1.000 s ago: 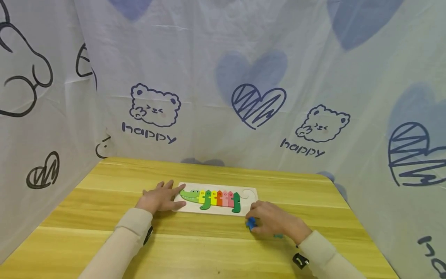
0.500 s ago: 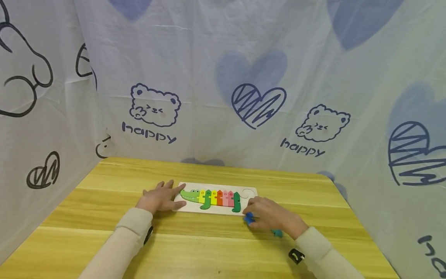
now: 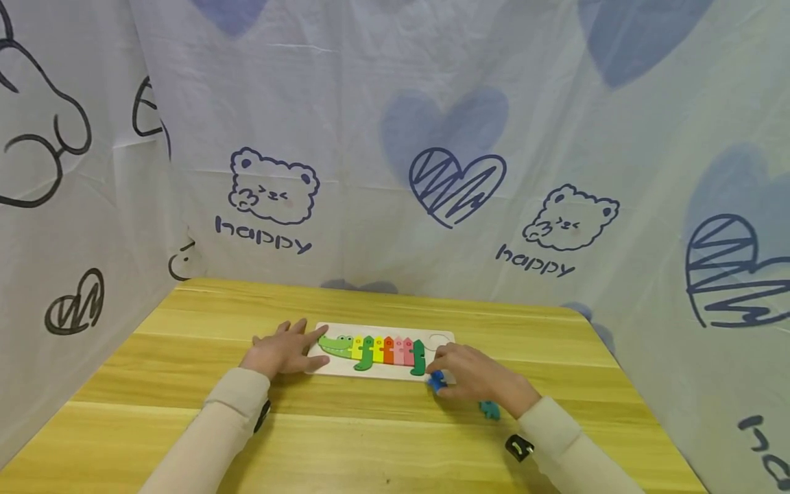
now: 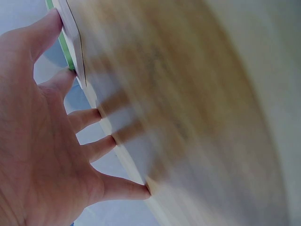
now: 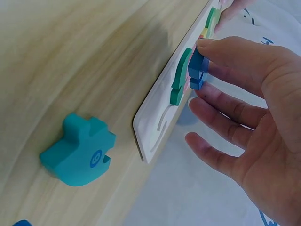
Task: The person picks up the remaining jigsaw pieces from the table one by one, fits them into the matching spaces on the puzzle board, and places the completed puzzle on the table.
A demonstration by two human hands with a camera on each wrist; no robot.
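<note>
A crocodile puzzle board (image 3: pixel 379 371) lies on the table, its colored pieces (image 3: pixel 389 350) set in a row from green head to dark green hind leg. Only a curled tail outline (image 3: pixel 439 339) shows at its right end. My left hand (image 3: pixel 280 351) is spread at the board's left end, thumb and index finger at its edge, other fingertips on the table. Thumb and fingers of my right hand (image 3: pixel 475 374) pinch a blue puzzle piece (image 5: pixel 196 66) over the board's front right corner. A teal puzzle piece (image 5: pixel 82 150) marked with a 9-like figure lies below that wrist.
The wooden table (image 3: pixel 345 446) carries the board near its middle. Printed white cloth (image 3: pixel 364 206) hangs behind it and along both sides. A bit of something blue (image 5: pixel 22 222) shows at the bottom corner of the right wrist view. A black device (image 3: pixel 520 447) sits under the right cuff.
My right hand has moved slightly left and away from me with the blue puzzle piece, from the table to the board's corner. The teal piece has come into fuller view. My left hand stays put.
</note>
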